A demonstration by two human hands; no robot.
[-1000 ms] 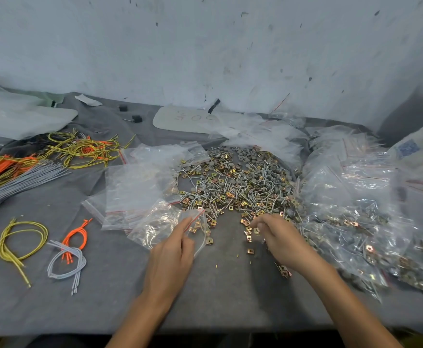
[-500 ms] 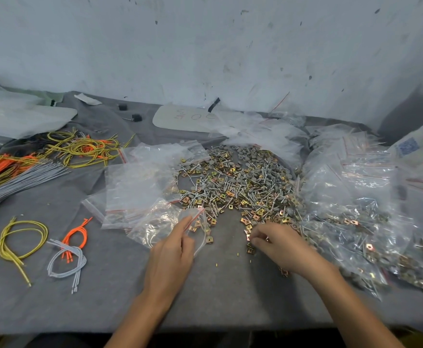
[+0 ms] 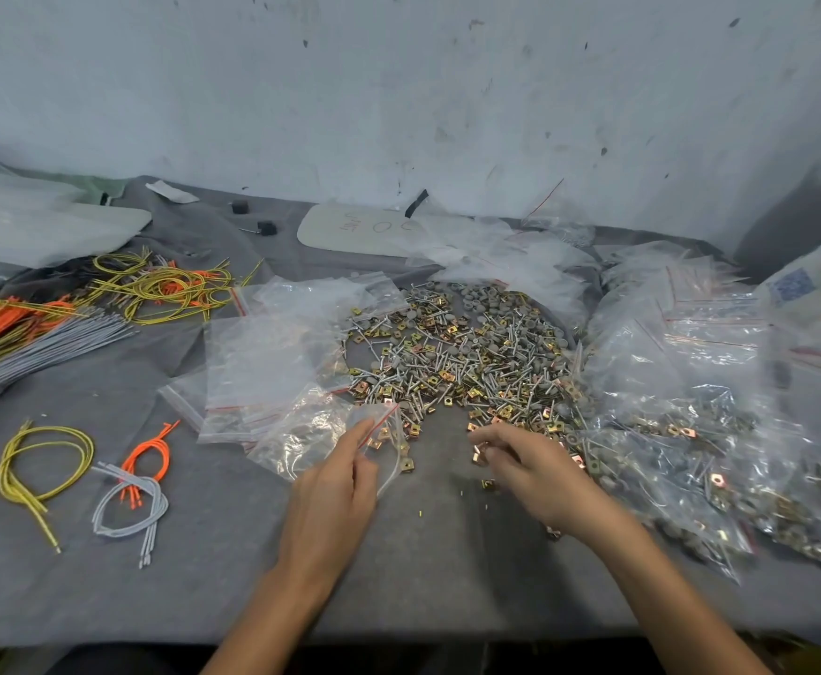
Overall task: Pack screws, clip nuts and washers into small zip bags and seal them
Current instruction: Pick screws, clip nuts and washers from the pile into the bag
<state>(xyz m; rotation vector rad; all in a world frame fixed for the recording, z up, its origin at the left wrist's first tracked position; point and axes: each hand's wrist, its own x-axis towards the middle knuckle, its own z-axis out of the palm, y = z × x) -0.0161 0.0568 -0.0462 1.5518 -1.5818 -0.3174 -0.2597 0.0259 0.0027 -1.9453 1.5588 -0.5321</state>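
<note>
I count one heap [image 3: 462, 353] of mixed screws, clip nuts and grey washers on the grey cloth, far too many pieces to number. At its near edge, to the left, my left hand [image 3: 335, 484] pinches one small zip bag [image 3: 311, 431] by its red-striped mouth between thumb and forefinger, with the mouth turned toward the heap. At the near edge on the right, my right hand [image 3: 530, 465] has its fingers curled, and a copper clip nut [image 3: 479, 453] shows at the fingertips. I cannot tell whether it holds more than one.

Left of the heap lies a stack of empty bags [image 3: 262, 362], and right of it a spread of filled bags [image 3: 691, 431]. Further left and nearer me are three small wire bundles: one yellow [image 3: 43, 460], one orange [image 3: 147, 455], one grey [image 3: 130, 504]. Beyond the heap, toward the wall, sit two black blocks [image 3: 266, 228].
</note>
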